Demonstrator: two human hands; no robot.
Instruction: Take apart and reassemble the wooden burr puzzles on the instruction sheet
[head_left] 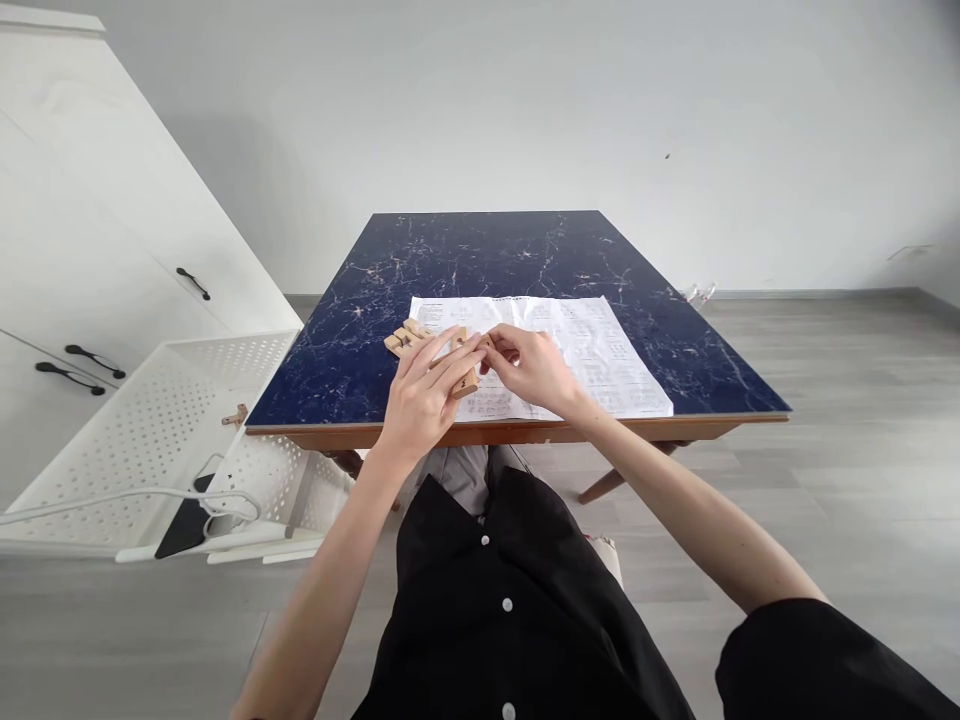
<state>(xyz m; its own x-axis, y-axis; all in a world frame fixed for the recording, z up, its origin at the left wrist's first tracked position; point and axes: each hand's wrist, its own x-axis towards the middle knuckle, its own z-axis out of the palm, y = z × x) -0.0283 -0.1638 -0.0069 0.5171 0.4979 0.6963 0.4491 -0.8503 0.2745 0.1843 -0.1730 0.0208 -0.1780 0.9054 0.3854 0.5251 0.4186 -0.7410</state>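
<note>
Several light wooden pieces with notches and dark cut-outs are gathered near the table's front edge. My left hand (421, 402) lies over a wooden piece (466, 384) and holds it, its fingers reaching to the right across it. At the far end of that piece, my right hand (531, 368) pinches with thumb and forefinger. What sits between those fingertips is mostly hidden. Left of my left hand rests a group of notched wooden pieces (405, 338), partly on the printed sheet's corner. The creased printed sheet (600, 365) lies flat under both hands.
The table (480, 250) has a dark blue marbled top and a wooden edge. To the left stand a white cabinet (112, 220) and a white perforated basket (127, 440) with a cable (150, 492). A small wooden piece (235, 415) shows by the basket.
</note>
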